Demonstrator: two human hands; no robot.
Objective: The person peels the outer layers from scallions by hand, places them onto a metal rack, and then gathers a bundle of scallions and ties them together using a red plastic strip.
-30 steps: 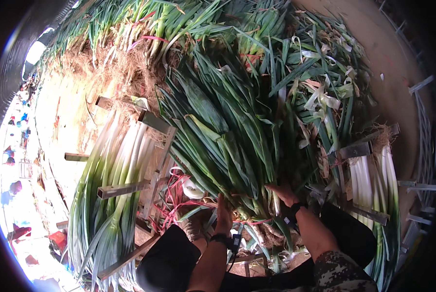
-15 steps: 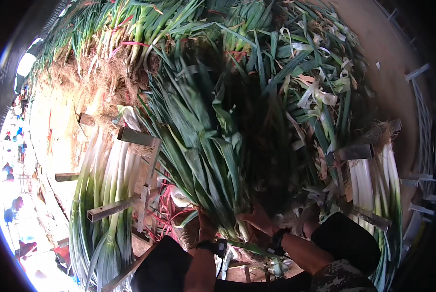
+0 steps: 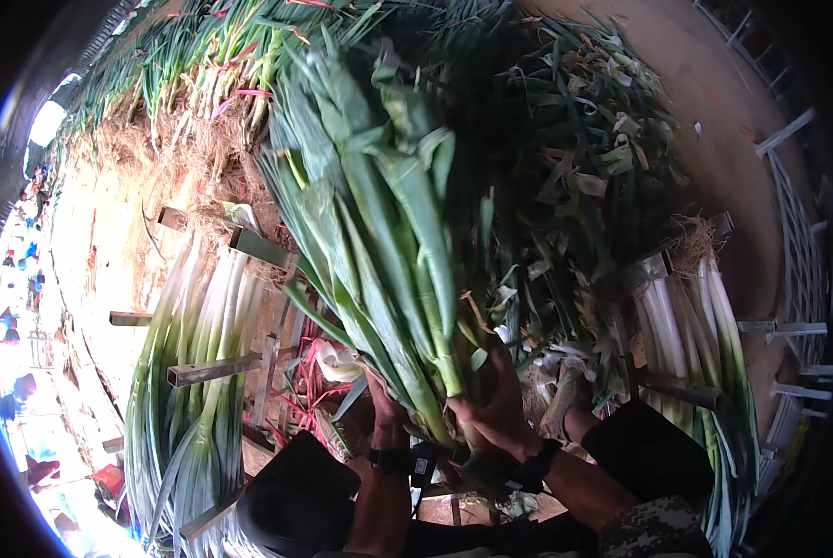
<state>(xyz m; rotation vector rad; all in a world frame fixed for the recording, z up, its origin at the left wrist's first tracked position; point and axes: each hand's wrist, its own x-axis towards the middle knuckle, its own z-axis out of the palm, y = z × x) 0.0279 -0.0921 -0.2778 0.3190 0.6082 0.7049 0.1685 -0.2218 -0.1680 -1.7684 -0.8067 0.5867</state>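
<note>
A thick bunch of long green onions (image 3: 370, 214) stands out in front of me, its broad leaves fanned upward and away. My right hand (image 3: 498, 405) is closed round the lower stalks. On the bunch's left side, my left hand (image 3: 386, 409) grips it near the bottom; leaves cover part of its fingers. The stalk ends below my hands are in shadow and hard to make out. Tangled red ties (image 3: 309, 409) lie just left of my left hand.
Metal racks hold white-stalked onions at left (image 3: 207, 325) and right (image 3: 686, 344). Tied onion bundles (image 3: 221, 93) with shaggy roots lie at the far left. Loose leaves (image 3: 584, 167) are heaped beyond my right hand. A metal bar (image 3: 213, 370) juts across the left rack.
The bunch has come up closer to the camera, with its leaves reaching higher in view. My right hand has moved slightly up, still gripping the stalks.
</note>
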